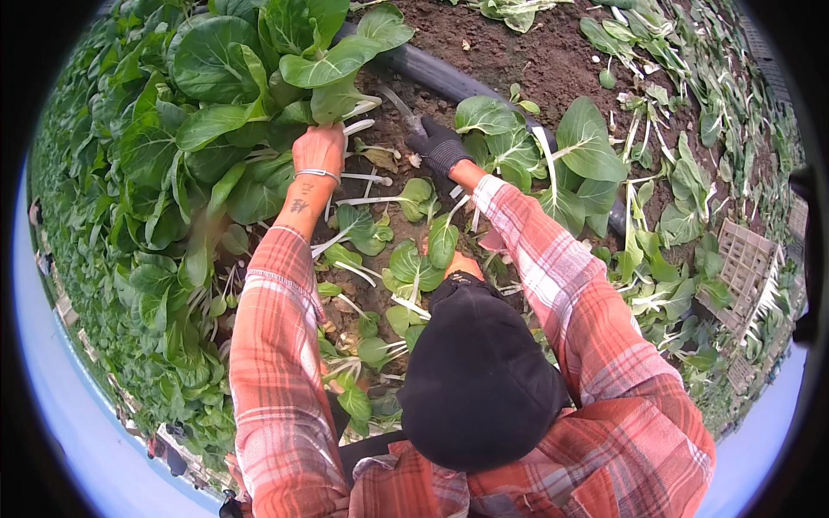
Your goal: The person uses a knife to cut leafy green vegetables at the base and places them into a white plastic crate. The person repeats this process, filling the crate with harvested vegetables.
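My bare left hand (pixel 318 150), a thin band at its wrist, is closed at the pale stalks of a leafy bok choy plant (pixel 217 65). Leaves partly cover its fingers. To the right, my right hand (pixel 440 144), in a dark knit glove, grips a knife (pixel 396 102) by its translucent handle. The blade points up and left towards the plant's base, apart from the stalks. Loose leaves with white stalks (pixel 414 197) lie on the soil beneath and between my forearms. A larger leafy bunch (pixel 518 152) lies beside my right wrist.
A thick black hose (pixel 440 74) crosses the soil beyond my right hand. Dense standing greens (pixel 110 194) fill the left side. Scattered cut leaves (pixel 686 181) and a beige plastic crate (pixel 738 272) lie at right. Small, blurred people (pixel 173 456) are far off at lower left.
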A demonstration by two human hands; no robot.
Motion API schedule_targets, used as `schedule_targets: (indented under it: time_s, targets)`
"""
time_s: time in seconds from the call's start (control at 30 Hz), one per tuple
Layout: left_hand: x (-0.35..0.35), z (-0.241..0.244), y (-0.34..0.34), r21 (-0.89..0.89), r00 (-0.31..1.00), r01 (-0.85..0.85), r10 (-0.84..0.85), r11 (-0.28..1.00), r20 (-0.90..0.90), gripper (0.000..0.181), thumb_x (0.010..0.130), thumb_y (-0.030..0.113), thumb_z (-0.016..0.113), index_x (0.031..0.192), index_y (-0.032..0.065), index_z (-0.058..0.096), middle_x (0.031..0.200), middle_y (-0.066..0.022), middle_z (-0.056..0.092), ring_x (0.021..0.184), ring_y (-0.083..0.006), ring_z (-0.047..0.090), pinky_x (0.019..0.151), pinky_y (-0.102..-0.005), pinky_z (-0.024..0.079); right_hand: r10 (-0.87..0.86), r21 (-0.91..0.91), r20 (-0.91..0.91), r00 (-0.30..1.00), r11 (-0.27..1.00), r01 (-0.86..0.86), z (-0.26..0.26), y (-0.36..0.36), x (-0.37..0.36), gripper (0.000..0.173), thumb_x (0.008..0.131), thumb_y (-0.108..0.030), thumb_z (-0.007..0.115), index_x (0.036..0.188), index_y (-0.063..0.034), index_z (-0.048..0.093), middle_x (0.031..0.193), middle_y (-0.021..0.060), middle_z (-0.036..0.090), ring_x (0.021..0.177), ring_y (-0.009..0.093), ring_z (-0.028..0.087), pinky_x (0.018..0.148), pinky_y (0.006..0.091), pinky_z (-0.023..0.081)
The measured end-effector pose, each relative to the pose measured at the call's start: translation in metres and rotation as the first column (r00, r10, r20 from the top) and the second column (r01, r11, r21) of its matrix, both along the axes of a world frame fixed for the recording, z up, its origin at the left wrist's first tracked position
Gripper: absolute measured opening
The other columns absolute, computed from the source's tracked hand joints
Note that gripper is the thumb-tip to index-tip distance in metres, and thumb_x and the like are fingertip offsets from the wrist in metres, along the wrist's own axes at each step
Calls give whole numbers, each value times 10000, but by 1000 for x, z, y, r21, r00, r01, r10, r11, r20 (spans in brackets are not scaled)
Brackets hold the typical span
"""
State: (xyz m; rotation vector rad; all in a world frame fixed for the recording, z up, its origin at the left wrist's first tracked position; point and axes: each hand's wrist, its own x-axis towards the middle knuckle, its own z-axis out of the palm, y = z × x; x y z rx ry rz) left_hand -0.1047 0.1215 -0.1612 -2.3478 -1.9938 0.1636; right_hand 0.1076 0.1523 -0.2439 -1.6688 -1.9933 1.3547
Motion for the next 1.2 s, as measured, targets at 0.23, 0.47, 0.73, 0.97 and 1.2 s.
schedule_targets:
  time_s: [0.23,0.47,0.73,0.97,1.2]
  targets:
    - [-2,3,-9,48,974,-123,111,991,199,140,666,38,557,796,77,592,772,-129,595,696,-302,594,598,-400,483,168,-141,78,983,978,-156,9,14,-14,602,705,-446,567,1122,-20,477,1005,257,568,941,400,548,810,425,433]
    - [21,68,-31,-155,847,-163,219,974,484,140,688,72,562,814,50,620,786,-129,572,715,-277,587,632,-371,463,-120,-105,-101,988,989,109,39,-57,78,691,754,-346,626,1272,31,366,928,157,614,669,170,580,640,305,480]
    - [73,111,-119,-664,-290,172,682,728,672,242,804,133,564,994,-11,600,731,-42,590,520,-37,415,474,-171,327,-506,-433,-681,528,861,266,160,-72,71,742,700,-45,669,1310,10,250,829,56,587,545,72,509,479,205,420]
    - [86,115,-154,-715,-471,111,669,691,574,230,817,148,574,972,-21,590,708,-95,609,535,-82,498,456,-179,358,-368,-389,-697,616,915,106,157,-64,48,802,704,-169,719,1328,33,258,774,44,570,519,74,495,458,211,414]
    - [40,143,-146,-163,176,-487,279,858,944,337,769,110,610,1082,-6,563,1239,-92,432,1018,-154,522,840,-285,445,-234,-238,-647,726,966,99,178,-76,38,794,713,-137,712,1331,42,246,838,52,588,591,65,512,515,220,448]
